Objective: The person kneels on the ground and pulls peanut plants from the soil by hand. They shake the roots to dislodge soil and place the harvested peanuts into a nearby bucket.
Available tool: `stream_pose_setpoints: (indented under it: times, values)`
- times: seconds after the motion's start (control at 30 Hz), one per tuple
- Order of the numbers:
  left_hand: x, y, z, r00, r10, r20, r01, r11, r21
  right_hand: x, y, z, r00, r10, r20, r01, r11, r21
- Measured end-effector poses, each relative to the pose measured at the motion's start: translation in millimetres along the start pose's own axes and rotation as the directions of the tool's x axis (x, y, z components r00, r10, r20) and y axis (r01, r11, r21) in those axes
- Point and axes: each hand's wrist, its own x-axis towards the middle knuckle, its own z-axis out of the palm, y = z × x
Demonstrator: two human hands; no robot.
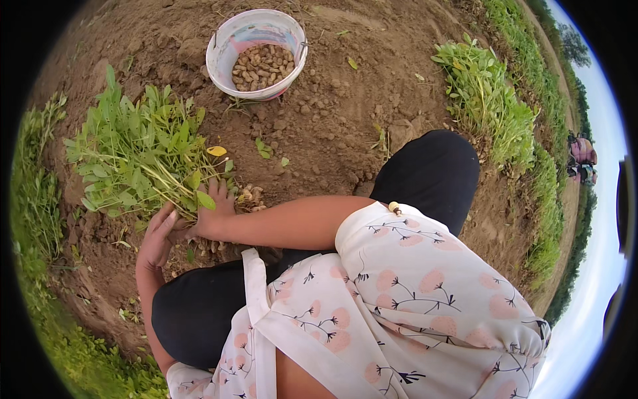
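A leafy green bundle of peanut plants (136,156) lies on the soil to the left, its stems gathered toward me. My left hand (157,241) is closed round the lower stems from the near side. Against the same stem bases, my right hand (216,211) grips from the right, its fingers partly covered by leaves. Just beyond my right wrist, several pale peanuts (251,195) show at the root end. More pods show under the wrist, near my knee. The exact grip between the two hands is hidden.
A white bucket (219,68) partly filled with peanuts (263,67) stands on the soil ahead. Another pile of pulled plants (488,100) lies to the right. My bent knees in dark trousers (428,174) flank the work spot. Green crop rows border both sides.
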Motion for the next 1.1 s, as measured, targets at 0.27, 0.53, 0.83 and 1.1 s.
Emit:
stream_pose_setpoints:
  times: [0.27, 0.53, 0.83, 1.1]
  values:
    - [-20, 2, -6, 0.87, 0.38, -0.315, -0.443, 0.882, -0.16, 64, 42, -58, 0.986, -0.133, 0.102, 0.075, 0.895, 0.44]
    - [8, -86, -12, 0.924, -0.052, -0.38, -0.07, 0.951, -0.302, 71, 80, -59, 0.936, 0.02, 0.351, -0.147, 0.93, 0.337]
    - [10, -89, -11, 0.865, -0.066, -0.497, -0.195, 0.869, -0.455, 81, 74, -39, 0.909, -0.271, 0.316, 0.253, 0.962, 0.1]
    - [-11, -124, -45, 0.644, -0.048, -0.764, -0.569, 0.638, -0.52, 40, -2, -100, 0.911, -0.353, 0.213, 0.218, 0.852, 0.476]
